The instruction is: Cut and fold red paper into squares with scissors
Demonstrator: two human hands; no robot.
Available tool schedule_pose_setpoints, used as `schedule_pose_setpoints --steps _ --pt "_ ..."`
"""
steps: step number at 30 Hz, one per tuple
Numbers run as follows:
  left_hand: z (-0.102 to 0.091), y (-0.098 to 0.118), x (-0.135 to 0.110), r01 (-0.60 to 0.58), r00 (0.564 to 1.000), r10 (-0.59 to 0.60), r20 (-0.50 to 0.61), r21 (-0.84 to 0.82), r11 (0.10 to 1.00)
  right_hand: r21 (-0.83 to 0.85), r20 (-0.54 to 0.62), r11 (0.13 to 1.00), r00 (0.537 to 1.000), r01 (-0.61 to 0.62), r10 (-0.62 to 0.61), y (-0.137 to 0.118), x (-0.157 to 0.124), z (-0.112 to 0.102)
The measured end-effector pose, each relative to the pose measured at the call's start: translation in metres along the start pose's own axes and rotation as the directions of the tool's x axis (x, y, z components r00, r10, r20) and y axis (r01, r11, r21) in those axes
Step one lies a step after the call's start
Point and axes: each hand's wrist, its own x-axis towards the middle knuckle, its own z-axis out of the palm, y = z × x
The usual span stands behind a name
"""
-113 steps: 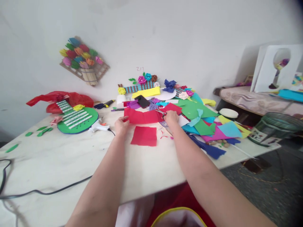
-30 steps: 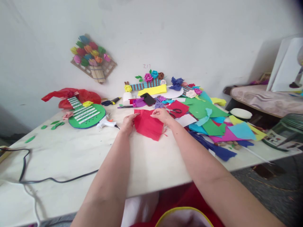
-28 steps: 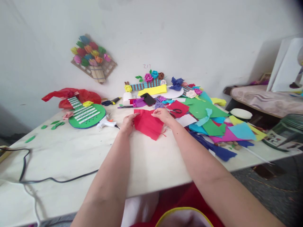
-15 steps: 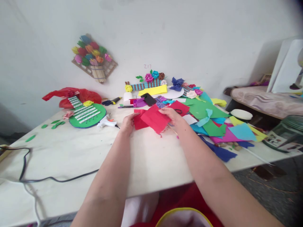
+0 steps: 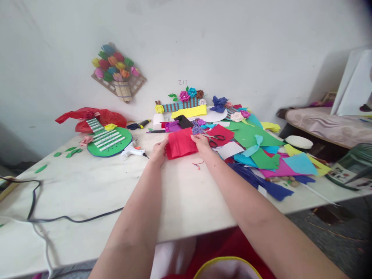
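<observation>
Red crepe paper squares (image 5: 181, 142) are stacked on the white table (image 5: 87, 182) in front of me. My left hand (image 5: 158, 151) pinches the stack's left edge. At the stack's right edge, my right hand (image 5: 201, 142) is closed on the paper. A small red paper scrap (image 5: 197, 165) lies on the table just below the stack. Scissors (image 5: 216, 138) with dark handles rest on another red sheet to the right of my right hand.
A white glue gun (image 5: 132, 150) and a green disc with white sticks (image 5: 109, 136) lie to the left. Coloured paper sheets (image 5: 261, 149) pile up on the right. Paper flower crafts (image 5: 188, 100) stand at the wall. A black cable (image 5: 66, 220) crosses the near left.
The long red strip has been cut and the scissors set down. The red pieces have been gathered and laid one on another, and both hands now hold the stack's edges.
</observation>
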Motion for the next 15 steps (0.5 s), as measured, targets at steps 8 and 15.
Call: schedule_pose_setpoints --steps 8,15 --pt "-0.003 -0.003 -0.002 0.006 1.000 -0.006 0.015 -0.037 0.999 -0.141 -0.009 0.990 1.000 -0.027 0.025 0.006 -0.006 0.011" --pt "-0.004 -0.006 0.003 -0.020 0.996 0.016 -0.085 -0.038 0.999 -0.124 -0.014 0.992 1.000 -0.024 0.022 0.009 -0.008 0.014"
